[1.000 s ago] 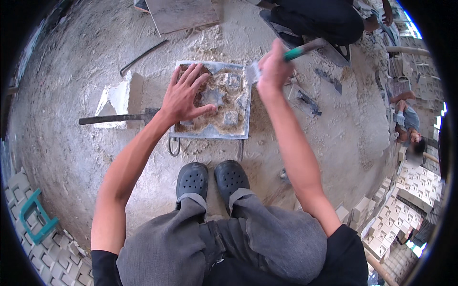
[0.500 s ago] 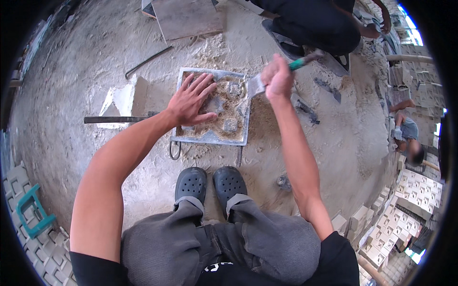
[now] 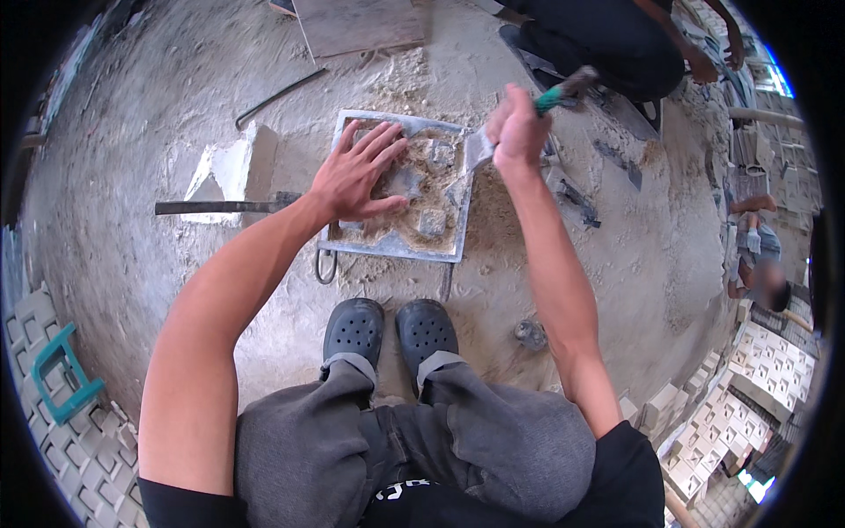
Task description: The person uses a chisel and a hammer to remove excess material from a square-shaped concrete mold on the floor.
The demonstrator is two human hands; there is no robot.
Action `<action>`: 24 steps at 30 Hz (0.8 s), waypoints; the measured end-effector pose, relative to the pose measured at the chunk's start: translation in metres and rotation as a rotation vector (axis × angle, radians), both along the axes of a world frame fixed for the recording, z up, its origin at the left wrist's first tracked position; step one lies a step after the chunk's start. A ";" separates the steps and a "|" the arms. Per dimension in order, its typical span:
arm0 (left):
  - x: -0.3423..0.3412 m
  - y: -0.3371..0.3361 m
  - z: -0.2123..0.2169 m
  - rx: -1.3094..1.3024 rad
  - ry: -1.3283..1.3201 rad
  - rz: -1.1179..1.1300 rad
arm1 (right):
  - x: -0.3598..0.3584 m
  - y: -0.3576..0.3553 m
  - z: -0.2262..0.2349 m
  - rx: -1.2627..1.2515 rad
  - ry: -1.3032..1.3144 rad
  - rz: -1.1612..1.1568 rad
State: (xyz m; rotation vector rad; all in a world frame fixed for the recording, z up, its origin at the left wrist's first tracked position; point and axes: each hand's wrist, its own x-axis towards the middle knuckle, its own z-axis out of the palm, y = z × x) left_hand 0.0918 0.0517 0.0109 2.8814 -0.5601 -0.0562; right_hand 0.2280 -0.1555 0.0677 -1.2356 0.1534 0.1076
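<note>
A square metal mould (image 3: pixel 400 251) with raised square blocks lies on the dusty floor in front of my feet, sandy material caked between the blocks. My left hand (image 3: pixel 361 176) rests flat on its left part, fingers spread, covering what lies under the palm. In my right hand (image 3: pixel 518 136) is a scraper (image 3: pixel 480 151) with a broad flat blade and a green band on its handle. The fist wraps round it, and the blade is at the mould's right rim. Whether blade and rim touch I cannot tell.
A hammer-like tool (image 3: pixel 220 208) lies left of the mould by a pale broken block (image 3: pixel 255 163). Beyond are a bent rod (image 3: pixel 277 99) and a board (image 3: pixel 361 26). A person in dark clothes (image 3: pixel 607 44) crouches at the far right; patterned blocks (image 3: pixel 775 361) stand lower right.
The whole view has shifted slightly. My right hand still holds the scraper at the mould's right rim, its handle tilted up a little more. My left hand stays flat on the mould.
</note>
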 end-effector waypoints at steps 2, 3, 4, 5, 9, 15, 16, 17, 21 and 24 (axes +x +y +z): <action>-0.003 0.001 0.000 -0.011 0.002 0.007 | 0.002 0.000 0.032 0.023 -0.109 -0.039; -0.003 0.002 0.000 -0.014 0.000 0.010 | 0.003 -0.003 0.042 0.081 -0.112 -0.004; -0.003 0.003 -0.001 -0.016 -0.002 0.014 | 0.001 0.000 0.040 0.047 -0.097 -0.042; -0.004 0.006 -0.001 -0.009 -0.001 0.022 | -0.003 0.007 0.034 0.013 -0.081 -0.078; -0.001 -0.005 0.001 -0.028 0.007 0.010 | -0.012 0.007 -0.040 -0.187 -0.027 -0.025; -0.006 0.005 -0.005 -0.015 -0.012 0.029 | -0.011 0.021 0.046 -0.101 -0.159 -0.016; -0.006 0.005 -0.005 -0.013 -0.014 0.031 | -0.008 0.019 0.055 -0.053 -0.197 0.023; -0.006 0.005 -0.005 -0.010 -0.016 0.033 | -0.010 0.022 0.052 -0.123 -0.163 -0.023; -0.002 -0.002 -0.004 -0.027 -0.016 0.027 | -0.013 0.016 -0.042 -0.442 -0.071 -0.114; -0.006 0.001 -0.005 -0.017 -0.007 0.047 | -0.009 0.020 -0.036 -0.423 -0.069 -0.050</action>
